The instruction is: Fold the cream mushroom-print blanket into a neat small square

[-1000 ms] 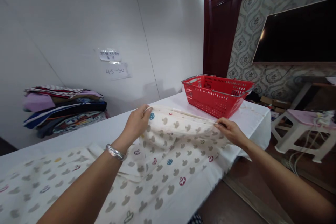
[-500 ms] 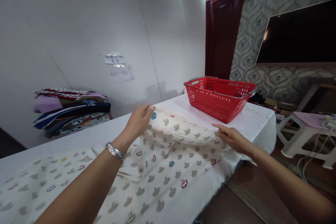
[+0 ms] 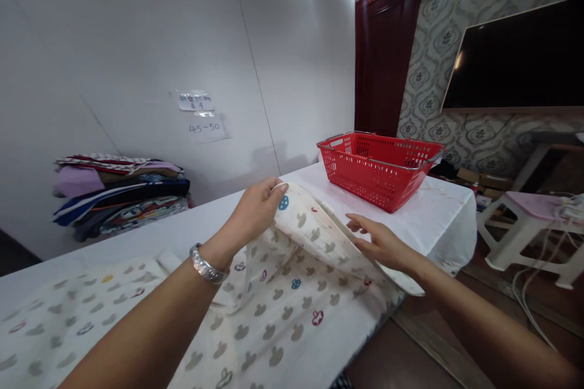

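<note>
A cream cloth printed with grey mushrooms and a few coloured ones lies spread over the near side of the table. My left hand, with a silver bangle at the wrist, pinches its lifted far edge between thumb and fingers. From that pinch the raised edge slopes down to the right. My right hand is beside this sloping edge, its fingers stretched out and apart, at or touching the fabric; the thumb side is partly hard to make out. Whether the cloth is a garment or a sheet cannot be told.
A red plastic basket with wire handles stands at the table's far right. Folded clothes are stacked at the left by the grey wall. Beyond the white-covered table is a stool with cables.
My right hand has loosened from the cloth's edge and moved left, fingers now extended. My left hand has shifted slightly right, still pinching, and the stretched edge has slackened.
</note>
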A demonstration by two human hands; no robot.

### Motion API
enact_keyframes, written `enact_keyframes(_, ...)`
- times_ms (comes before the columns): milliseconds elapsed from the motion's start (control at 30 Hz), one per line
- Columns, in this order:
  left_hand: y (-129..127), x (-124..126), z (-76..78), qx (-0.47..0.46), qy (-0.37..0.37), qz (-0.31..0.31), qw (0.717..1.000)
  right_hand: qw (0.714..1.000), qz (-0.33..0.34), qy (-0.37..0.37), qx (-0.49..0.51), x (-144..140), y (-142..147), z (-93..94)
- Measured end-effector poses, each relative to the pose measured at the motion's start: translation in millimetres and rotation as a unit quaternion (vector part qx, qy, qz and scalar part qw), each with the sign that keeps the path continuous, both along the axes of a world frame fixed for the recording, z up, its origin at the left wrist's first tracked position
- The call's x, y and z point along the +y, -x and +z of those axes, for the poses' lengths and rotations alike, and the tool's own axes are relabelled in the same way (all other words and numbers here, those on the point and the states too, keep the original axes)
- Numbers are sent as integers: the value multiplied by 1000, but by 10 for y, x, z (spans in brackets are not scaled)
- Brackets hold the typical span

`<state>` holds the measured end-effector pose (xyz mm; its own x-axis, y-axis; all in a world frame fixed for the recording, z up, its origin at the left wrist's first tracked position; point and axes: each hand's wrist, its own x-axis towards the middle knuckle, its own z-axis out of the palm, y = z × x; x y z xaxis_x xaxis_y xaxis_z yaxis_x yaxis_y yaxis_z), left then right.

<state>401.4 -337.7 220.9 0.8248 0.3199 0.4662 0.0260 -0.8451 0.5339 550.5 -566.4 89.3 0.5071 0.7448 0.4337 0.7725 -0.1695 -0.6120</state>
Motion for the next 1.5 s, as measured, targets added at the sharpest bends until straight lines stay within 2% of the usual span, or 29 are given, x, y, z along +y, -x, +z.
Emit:
enact_keyframes(133, 3, 21, 27, 7, -20, 11, 1000, 997, 12, -73, 13, 167, 157, 44)
enact_keyframes(267, 21, 67, 22, 17, -23, 26, 999, 992, 3, -125, 16, 197, 265, 84)
enact_keyframes(433, 27, 88, 5, 10, -8, 26, 1000, 993, 22, -113, -4, 197, 319, 62)
enact_keyframes(767, 59, 80, 1, 5, 9, 17, 1000, 997, 10, -78, 8, 268, 379, -58)
enact_keyframes(1000, 32, 156, -47, 5, 11, 26, 1000, 997, 21, -73, 32, 249, 397, 18)
enact_keyframes(1100, 4, 214, -89, 22, 19, 25, 999, 995, 32, -60, 70, 210, 332, 81)
enact_keyframes(1167, -13, 245, -117, 39, 22, 22, 999, 988, 57, -54, 132, 184, 264, 125)
enact_keyframes(1267, -31, 249, -138, 55, 27, 17, 998, 961, 97, -61, 252, 154, 159, 199)
enact_keyframes(1333, -38, 218, -128, 66, 37, 8, 997, 949, 102, -50, 295, 147, 104, 248)
enact_keyframes(1500, -63, 102, -55, 93, 55, -20, 994, 961, 76, -14, 264, 204, 32, 300)
